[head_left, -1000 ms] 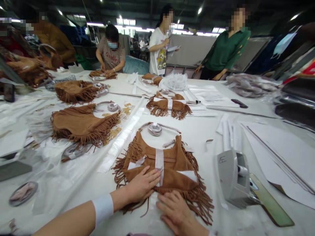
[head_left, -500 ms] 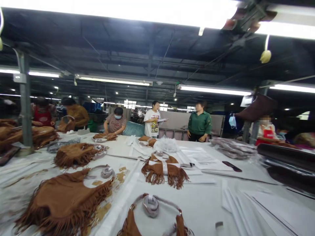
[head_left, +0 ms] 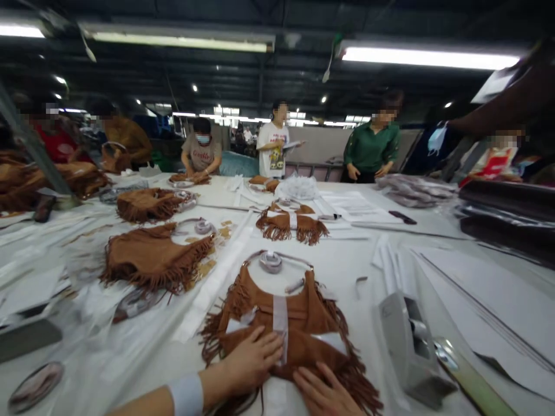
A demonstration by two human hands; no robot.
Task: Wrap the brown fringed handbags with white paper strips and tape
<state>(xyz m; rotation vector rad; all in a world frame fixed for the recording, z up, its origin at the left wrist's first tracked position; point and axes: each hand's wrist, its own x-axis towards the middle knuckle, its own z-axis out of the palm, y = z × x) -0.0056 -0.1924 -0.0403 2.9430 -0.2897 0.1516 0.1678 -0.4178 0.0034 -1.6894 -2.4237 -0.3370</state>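
Note:
A brown fringed handbag (head_left: 288, 320) lies flat before me, its handle arching away and a wrapped coil of strap (head_left: 270, 262) inside the handle loop. A pale band (head_left: 280, 323) runs down its middle, and white sheets show at both sides. My left hand (head_left: 255, 357) rests on the bag's lower left part, fingers stretched toward the band. On its lower right edge lies my right hand (head_left: 325, 390), fingers out flat and the palm partly cut off by the frame. Neither hand grips anything.
A grey tape dispenser (head_left: 410, 346) with a greenish handle stands right of the bag. More fringed bags (head_left: 156, 254) lie to the left and further back. Dark wrapped material (head_left: 507, 214) is at the right. Several people, including one in a green shirt (head_left: 372, 147), are beyond the table.
The view has tilted down, so the near bag now shows whole. Both my hands have come into view on it, and the tape dispenser appears at the right.

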